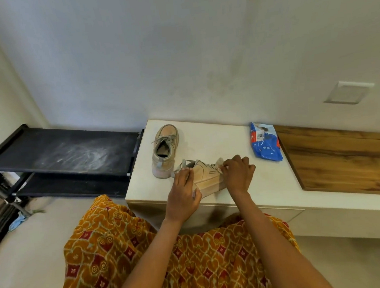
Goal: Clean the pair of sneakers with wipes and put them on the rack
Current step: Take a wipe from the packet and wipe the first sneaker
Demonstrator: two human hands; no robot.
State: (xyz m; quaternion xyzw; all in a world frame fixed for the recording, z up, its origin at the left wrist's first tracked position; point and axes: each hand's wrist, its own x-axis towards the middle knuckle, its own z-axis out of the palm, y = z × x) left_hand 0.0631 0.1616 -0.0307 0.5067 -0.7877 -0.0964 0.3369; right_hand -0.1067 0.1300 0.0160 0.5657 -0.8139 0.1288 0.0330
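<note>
Two beige sneakers lie on a white cabinet top (pixel 266 183). The far sneaker (pixel 165 150) stands upright, toe toward the wall. The near sneaker (pixel 206 176) lies crosswise at the front edge. My left hand (pixel 183 193) grips its heel end, fingers curled over the collar. My right hand (pixel 238 174) is curled over the toe and lace area, pinching what looks like a small pale wipe against the shoe; most of that is hidden under the fingers. A blue wipes pack (pixel 265 142) lies to the right on the cabinet top.
A black shoe rack (pixel 59 150) with a dusty, white-smeared top shelf stands left of the cabinet, a lower shelf beneath it. A wooden panel (pixel 343 158) continues the surface to the right. Blue scrap (pixel 16 221) lies on the floor by the rack.
</note>
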